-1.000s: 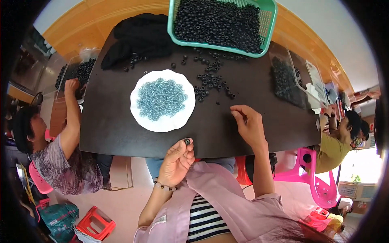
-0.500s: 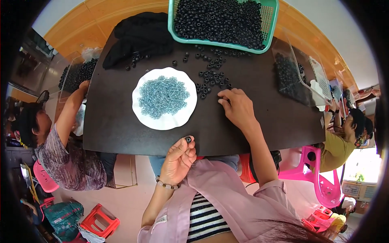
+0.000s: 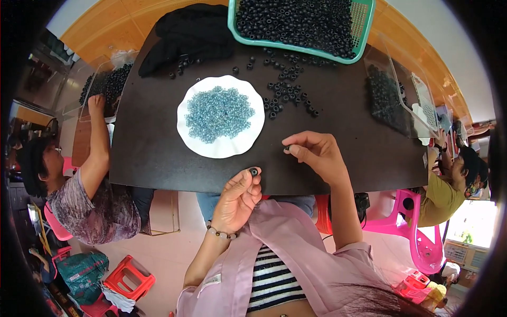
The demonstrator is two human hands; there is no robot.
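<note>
Between thumb and forefinger, my left hand (image 3: pixel 237 195) pinches a black bead (image 3: pixel 254 171) with its hole turned up, just over the table's near edge. My right hand (image 3: pixel 319 153) is closed in a pinch to the right of it, and a dark bead (image 3: pixel 287 148) shows at its fingertips. A white wavy-rimmed plate (image 3: pixel 208 151) heaped with tiny clear blue-grey seed beads (image 3: pixel 221 113) lies left of my right hand. Beyond that hand, loose black beads (image 3: pixel 288 92) are scattered on the dark table (image 3: pixel 338 127).
A green basket (image 3: pixel 301 49) full of black beads stands at the far edge, beside a bunched black cloth (image 3: pixel 190 37). Clear plastic bins (image 3: pixel 401 100) with black beads sit at both sides. One person (image 3: pixel 95 195) works at the left, another (image 3: pixel 443 185) at the right.
My right hand has drawn back from the scattered beads toward me, now with a bead in its fingertips. The left hand still pinches its bead. The neighbour's arm at the left has shifted.
</note>
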